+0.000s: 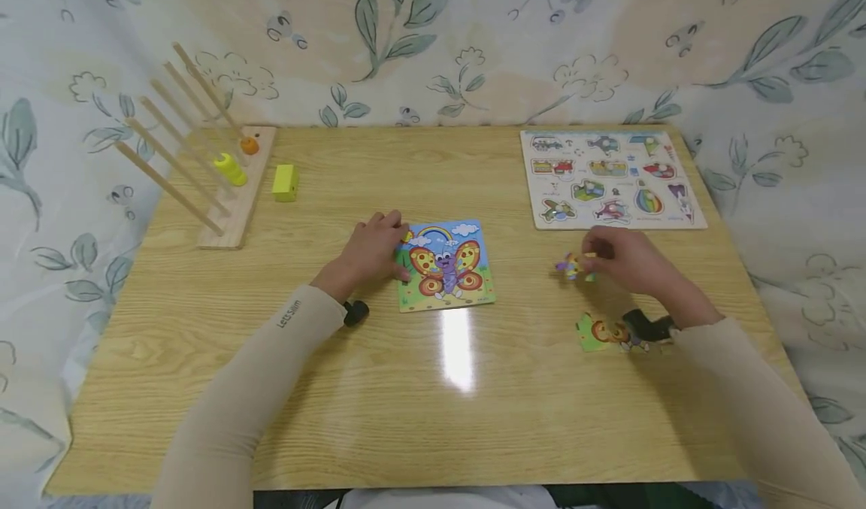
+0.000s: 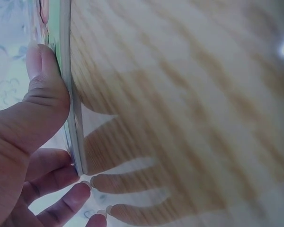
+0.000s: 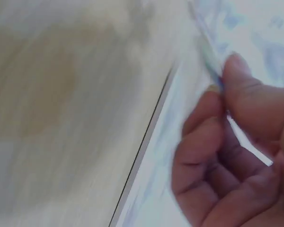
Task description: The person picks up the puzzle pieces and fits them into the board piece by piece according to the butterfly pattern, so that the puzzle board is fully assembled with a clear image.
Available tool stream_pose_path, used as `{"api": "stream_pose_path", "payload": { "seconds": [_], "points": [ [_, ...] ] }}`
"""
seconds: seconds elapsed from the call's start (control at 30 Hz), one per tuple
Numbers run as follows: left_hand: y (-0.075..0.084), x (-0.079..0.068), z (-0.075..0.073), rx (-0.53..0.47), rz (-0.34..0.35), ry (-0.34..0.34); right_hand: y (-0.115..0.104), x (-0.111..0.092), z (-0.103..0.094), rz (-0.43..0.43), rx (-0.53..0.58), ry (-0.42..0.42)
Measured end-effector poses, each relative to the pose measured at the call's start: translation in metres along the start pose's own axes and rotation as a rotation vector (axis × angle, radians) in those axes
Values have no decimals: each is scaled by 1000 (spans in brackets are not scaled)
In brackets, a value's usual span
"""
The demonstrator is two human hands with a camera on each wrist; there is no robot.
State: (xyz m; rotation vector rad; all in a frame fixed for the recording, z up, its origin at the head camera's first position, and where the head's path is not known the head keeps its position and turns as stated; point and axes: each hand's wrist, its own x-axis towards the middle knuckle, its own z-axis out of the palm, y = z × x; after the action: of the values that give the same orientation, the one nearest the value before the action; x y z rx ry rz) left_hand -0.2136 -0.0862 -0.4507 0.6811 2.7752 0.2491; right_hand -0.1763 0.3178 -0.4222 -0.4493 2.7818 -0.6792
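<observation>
A square butterfly jigsaw puzzle [image 1: 446, 265] lies on the table in the head view. My left hand [image 1: 372, 253] holds its left edge, the thumb [image 2: 42, 64] on the top face and fingertips at the far corner. To the right, my right hand [image 1: 625, 261] pinches a thin, colourful puzzle piece [image 1: 570, 267] between thumb and fingers, above the table. In the right wrist view that piece [image 3: 209, 61] is blurred and seen edge-on. Below the right hand lies a green puzzle piece with an orange animal face [image 1: 598, 332], partly hidden by the wrist camera.
At the back right lies a white vehicle peg board [image 1: 616, 219]. A wooden rack [image 1: 230, 227] with several tall rods stands at the back left, carrying yellow and orange beads. Beside it sits a yellow block [image 1: 286, 183]. A patterned cloth [image 1: 419, 50] hangs behind the table.
</observation>
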Motion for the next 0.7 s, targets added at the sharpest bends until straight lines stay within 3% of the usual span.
{"api": "stream_pose_path", "payload": {
  "seconds": [0.13,0.27,0.5,0.7],
  "points": [
    [-1,0,1,12,3,4,-48,43,27,-107,138,-21],
    [0,1,2,7,10,3,-79,75,51,-91,225,-73],
    [2,3,1,21,7,3,-94,93,70,31,161,-36],
    [0,2,2,24,-13,3,-97,96,77,34,149,-21]
  ]
}}
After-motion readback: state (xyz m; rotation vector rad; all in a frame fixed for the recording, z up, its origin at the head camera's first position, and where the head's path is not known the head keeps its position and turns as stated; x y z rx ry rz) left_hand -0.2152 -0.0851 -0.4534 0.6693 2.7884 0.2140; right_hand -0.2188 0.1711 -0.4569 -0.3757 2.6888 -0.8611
